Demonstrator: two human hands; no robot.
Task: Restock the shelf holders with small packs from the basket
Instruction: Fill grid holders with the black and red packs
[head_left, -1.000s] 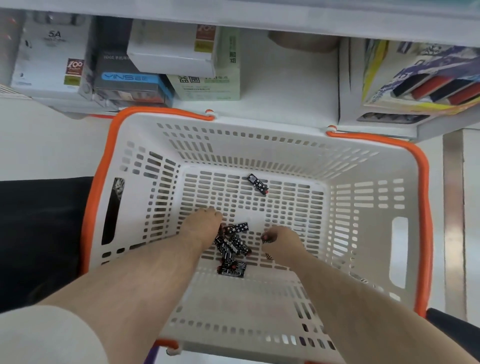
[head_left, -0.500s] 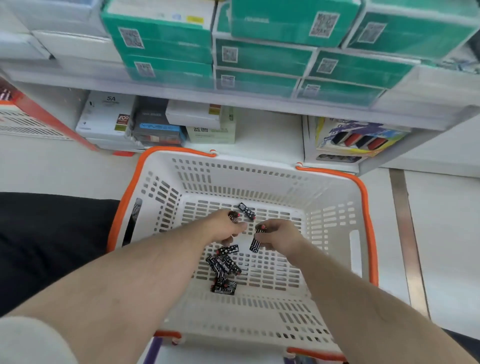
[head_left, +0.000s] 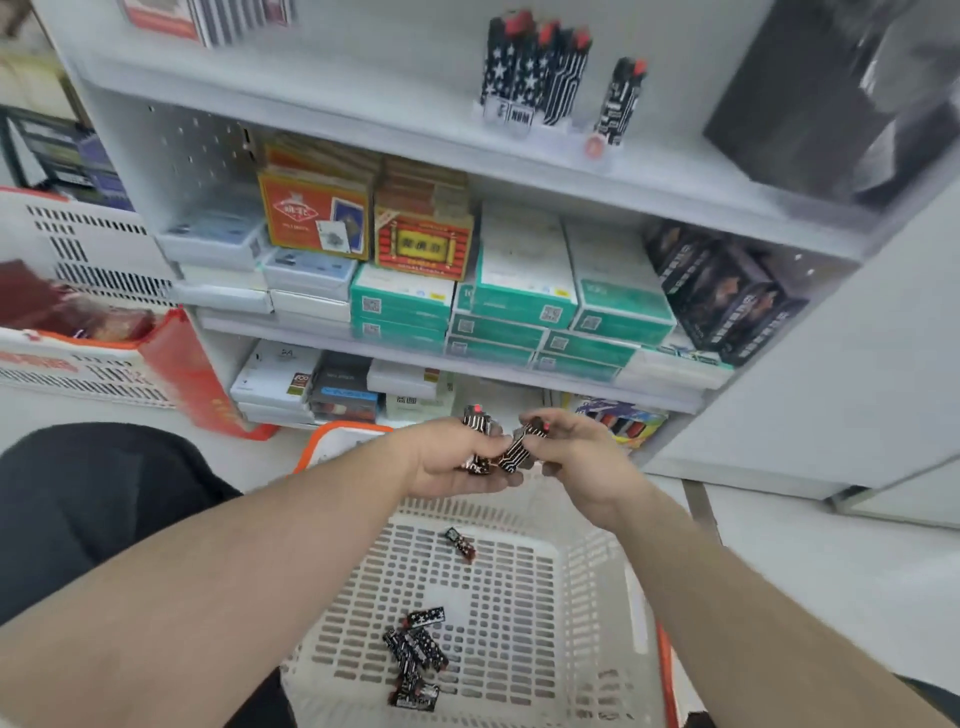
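Reading the shelves is mostly hopeless, since the print on nearly every box is blurred; only the QR squares on the teal boxes (head_left: 524, 306) and a playing-card picture on an orange box (head_left: 315, 215) come through, and the red-and-yellow box (head_left: 423, 249) beside it carries characters too soft to make out. On the top shelf a clear shelf holder (head_left: 511, 117) keeps a row of upright packs (head_left: 535, 67), black with white stars or stripes and red tops; its small label shows dark letters that cannot be read for certain. One more upright pack (head_left: 621, 101) stands alone just to the right.

Above the white basket (head_left: 582, 597) with its orange rim, both hands meet. The left hand (head_left: 454, 457) curls its fingers around a small black pack with a red top (head_left: 478, 421), the pack standing upright in the grip. The right hand (head_left: 576, 452) pinches a striped pack (head_left: 519, 447) between thumb and fingertips, tilted, its lower end touching the left hand's pack.

Down on the basket floor a cluster of loose packs (head_left: 415, 649) lies in a heap, black with white stars and lines. A single pack (head_left: 461, 544) lies apart from them, nearer the far wall.
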